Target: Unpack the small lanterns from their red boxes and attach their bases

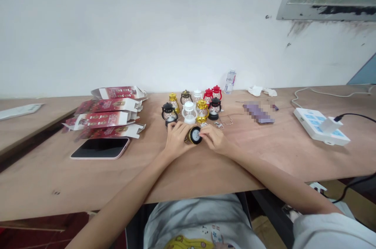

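Observation:
My left hand (178, 138) is wrapped round a small lantern (195, 135), tipped so that its round black base with a pale disc faces me. The fingers of my right hand (216, 138) are pinched at the edge of that base; whatever they grip is too small to make out. Just behind my hands stand several small lanterns: a black lantern (169, 114), a white lantern (189, 113), a gold lantern (202, 111) and another black lantern (215, 108) in the front row. A red lantern (216, 92) stands farther back.
Flattened printed cartons (102, 119) lie at the left, above a phone (100, 148). A plastic bottle (230, 81) stands by the wall. To the right are crumpled tissues (255, 91), a blurred purple item (258, 112) and a white power strip (320, 126) with cables.

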`<state>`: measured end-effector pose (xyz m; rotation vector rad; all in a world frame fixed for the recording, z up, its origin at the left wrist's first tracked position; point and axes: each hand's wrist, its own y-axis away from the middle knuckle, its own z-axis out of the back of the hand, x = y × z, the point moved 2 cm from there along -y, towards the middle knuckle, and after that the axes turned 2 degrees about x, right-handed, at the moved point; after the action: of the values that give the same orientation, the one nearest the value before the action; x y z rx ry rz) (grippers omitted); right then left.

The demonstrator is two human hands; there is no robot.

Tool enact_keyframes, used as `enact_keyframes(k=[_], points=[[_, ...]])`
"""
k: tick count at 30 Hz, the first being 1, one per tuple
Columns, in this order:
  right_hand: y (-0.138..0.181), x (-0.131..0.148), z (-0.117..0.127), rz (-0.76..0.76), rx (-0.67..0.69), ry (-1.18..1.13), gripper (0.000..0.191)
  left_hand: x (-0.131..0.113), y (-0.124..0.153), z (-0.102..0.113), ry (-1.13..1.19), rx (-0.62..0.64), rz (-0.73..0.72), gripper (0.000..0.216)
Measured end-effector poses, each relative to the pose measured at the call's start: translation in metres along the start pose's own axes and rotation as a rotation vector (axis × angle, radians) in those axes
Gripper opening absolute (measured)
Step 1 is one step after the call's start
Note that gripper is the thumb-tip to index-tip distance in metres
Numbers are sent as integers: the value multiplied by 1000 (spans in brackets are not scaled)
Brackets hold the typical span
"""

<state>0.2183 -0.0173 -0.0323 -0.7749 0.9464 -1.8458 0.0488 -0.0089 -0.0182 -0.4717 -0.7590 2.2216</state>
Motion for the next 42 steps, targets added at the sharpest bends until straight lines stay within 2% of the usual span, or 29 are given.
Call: enact_keyframes(k=[6,15,21,31,42], points=[[-6,6,4,-35,44,47,11,-2,0,-1,-26,4,-46,34],[-5,4,4,-54,11,-20,15,-2,0,-2,-29,36,-59,33],[-5,3,3,-71,-6,-55,14,-1,1,-3,-11,12,-64,37],[-8,-6,4,-189,202,-241,9,0,2,-5,-81,103,-89,37],[-13,-6,8,-232,271,-323,13,2,-1,-3,-108,122,-124,37]])
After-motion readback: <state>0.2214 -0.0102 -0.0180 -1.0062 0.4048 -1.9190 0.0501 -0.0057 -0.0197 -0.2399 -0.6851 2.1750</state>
